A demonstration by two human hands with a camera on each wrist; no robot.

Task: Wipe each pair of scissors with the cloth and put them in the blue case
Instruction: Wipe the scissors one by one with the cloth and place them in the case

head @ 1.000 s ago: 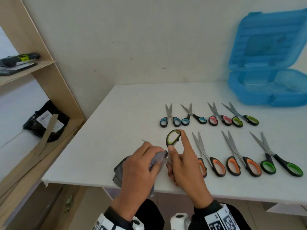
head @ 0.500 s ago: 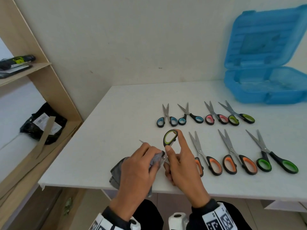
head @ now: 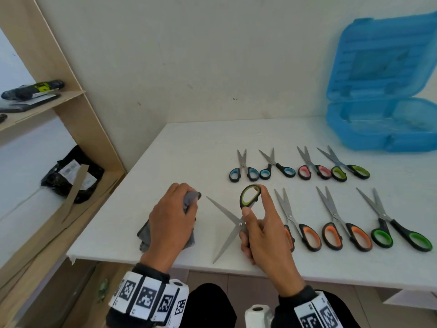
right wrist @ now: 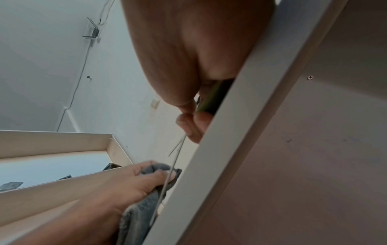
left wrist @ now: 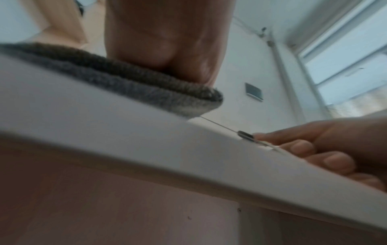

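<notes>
A plain indoor workroom or office corner: a white surface (head: 189, 147) against a bare wall (head: 189, 55), wooden shelving (head: 71, 95) left of the fingers, a window (left wrist: 345, 58), a wall router (right wrist: 93, 33).

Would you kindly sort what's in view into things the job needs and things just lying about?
Needed:
- grey cloth in left hand
- open green-handled scissors in right hand
- seven scissors on the white table
- open blue plastic case

Lying about:
- black packet
- wooden shelf
</notes>
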